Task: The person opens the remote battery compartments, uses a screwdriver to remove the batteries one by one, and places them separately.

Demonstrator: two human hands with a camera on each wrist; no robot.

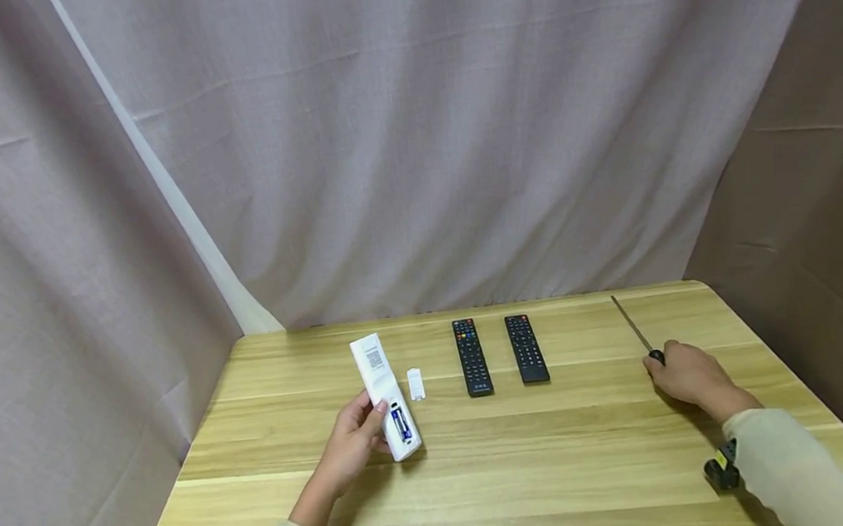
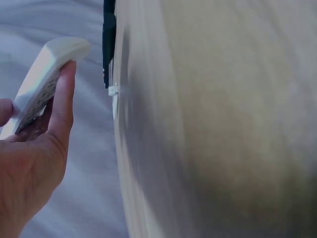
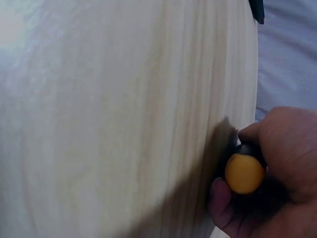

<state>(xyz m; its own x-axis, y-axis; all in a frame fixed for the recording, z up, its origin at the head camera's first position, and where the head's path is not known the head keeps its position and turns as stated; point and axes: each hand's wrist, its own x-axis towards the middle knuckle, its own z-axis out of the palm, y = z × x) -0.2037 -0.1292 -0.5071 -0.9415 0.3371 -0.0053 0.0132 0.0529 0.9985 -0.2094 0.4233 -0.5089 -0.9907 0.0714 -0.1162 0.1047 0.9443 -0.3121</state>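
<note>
My left hand (image 1: 354,433) grips a white remote control (image 1: 376,365), its back turned up and its battery bay uncovered. Inside the bay lies a blue battery (image 1: 401,423); whether there is a second one I cannot tell. In the left wrist view the remote (image 2: 37,84) sits between thumb and fingers, raised off the table. A small white battery cover (image 1: 416,384) lies just right of it. At the right, my right hand (image 1: 690,375) holds a screwdriver (image 1: 632,324) by its dark handle, the shaft pointing away. The right wrist view shows the handle's yellow end (image 3: 244,173).
Two black remote controls, a longer one (image 1: 472,357) and a shorter one (image 1: 526,349), lie face up between the hands on the wooden table (image 1: 531,479). Behind the table's far edge hangs a grey curtain (image 1: 456,143), with more cloth at both sides.
</note>
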